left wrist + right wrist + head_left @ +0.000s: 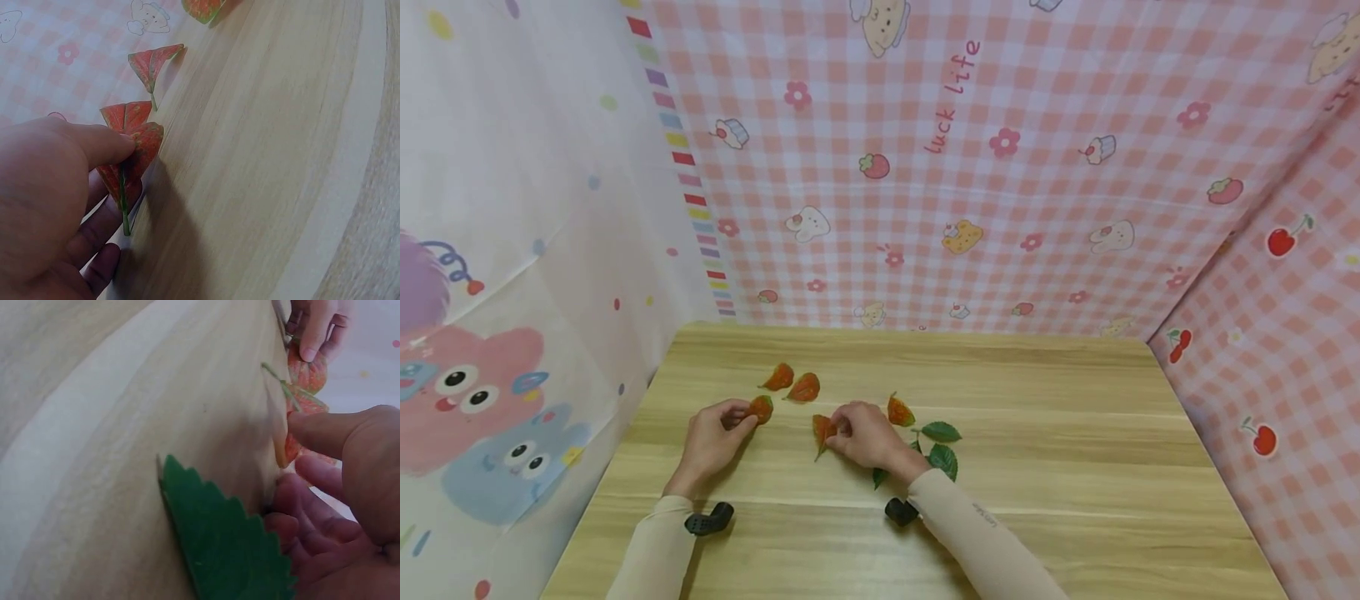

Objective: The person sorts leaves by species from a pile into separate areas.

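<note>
My left hand (pixel 711 437) pinches a red-orange leaf (pixel 762 408) with green edges between thumb and fingers, at the left of the table. In the left wrist view the thumb lies across this leaf (pixel 149 142), its stem pointing down. Nearer the middle, my right hand (pixel 867 435) pinches another red-orange leaf (pixel 822 431) by its right side. Two more red-orange leaves, one upper (pixel 781 377) and one lower (pixel 805 387), lie just beyond the left hand. A further red-orange leaf (pixel 900 411) lies behind the right hand.
Several green leaves (pixel 942 432) with toothed edges lie by the right wrist, partly hidden under the arm. The wood-grain table (pixel 1060 467) stretches to the right. A pink checked cloth (pixel 925 200) hangs at its far edge, and a white patterned cloth (pixel 572 317) at the left.
</note>
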### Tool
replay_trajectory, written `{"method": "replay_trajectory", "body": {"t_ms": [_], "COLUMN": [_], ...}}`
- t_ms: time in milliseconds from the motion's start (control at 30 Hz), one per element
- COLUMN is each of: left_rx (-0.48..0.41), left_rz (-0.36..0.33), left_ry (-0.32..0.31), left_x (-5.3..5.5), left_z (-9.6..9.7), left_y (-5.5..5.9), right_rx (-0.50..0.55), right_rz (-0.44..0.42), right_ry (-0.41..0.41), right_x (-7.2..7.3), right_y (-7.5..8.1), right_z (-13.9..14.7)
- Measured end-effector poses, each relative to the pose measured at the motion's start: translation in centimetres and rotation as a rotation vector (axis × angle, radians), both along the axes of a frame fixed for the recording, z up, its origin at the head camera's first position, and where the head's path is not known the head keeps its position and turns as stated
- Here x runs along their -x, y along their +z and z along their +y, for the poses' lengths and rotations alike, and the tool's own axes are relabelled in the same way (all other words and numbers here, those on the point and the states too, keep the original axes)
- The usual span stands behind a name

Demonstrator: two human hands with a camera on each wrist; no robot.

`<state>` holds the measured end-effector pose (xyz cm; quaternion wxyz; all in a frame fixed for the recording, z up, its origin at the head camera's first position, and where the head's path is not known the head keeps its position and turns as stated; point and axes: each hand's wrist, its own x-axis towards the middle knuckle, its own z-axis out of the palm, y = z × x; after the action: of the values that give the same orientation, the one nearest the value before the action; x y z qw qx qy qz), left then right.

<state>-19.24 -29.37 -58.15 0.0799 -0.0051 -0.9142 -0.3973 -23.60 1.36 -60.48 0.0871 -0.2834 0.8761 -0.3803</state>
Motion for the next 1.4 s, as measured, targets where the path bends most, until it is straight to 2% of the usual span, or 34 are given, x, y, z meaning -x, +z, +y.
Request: {"method": "replay_trajectory", "body": {"t_ms": [200, 400, 767, 1100, 1400], "left_rx": [0.007, 0.004, 0.004, -0.007, 0.008], "left_rz": [0.005, 0.007, -0.009, -0.023, -0.020], "left_ry": [-0.002, -0.003, 0.002, -0.001, 0.003], "left_x": [0.0, 0.1, 0.1, 0.1, 0.1], "left_z": [0.1, 0.1, 0.0, 0.0, -0.2], "left_y": [0.1, 0.0, -0.2, -0.3, -0.4], "right_rx": [-0.082, -0.112, -0.155, -0.184, -0.192], "right_rz": [0.045, 0.064, 0.107, 0.079, 0.129], "right_ry": [0.070, 0.097, -0.006, -0.117, -0.202], "right_x": [-0.9, -1.0, -1.6, -2.4, -3.2], "right_y": [2.9, 3.4, 3.2, 3.1, 2.7], "right_z": [-0.5, -1.1, -3.6, -6.2, -7.6]}}
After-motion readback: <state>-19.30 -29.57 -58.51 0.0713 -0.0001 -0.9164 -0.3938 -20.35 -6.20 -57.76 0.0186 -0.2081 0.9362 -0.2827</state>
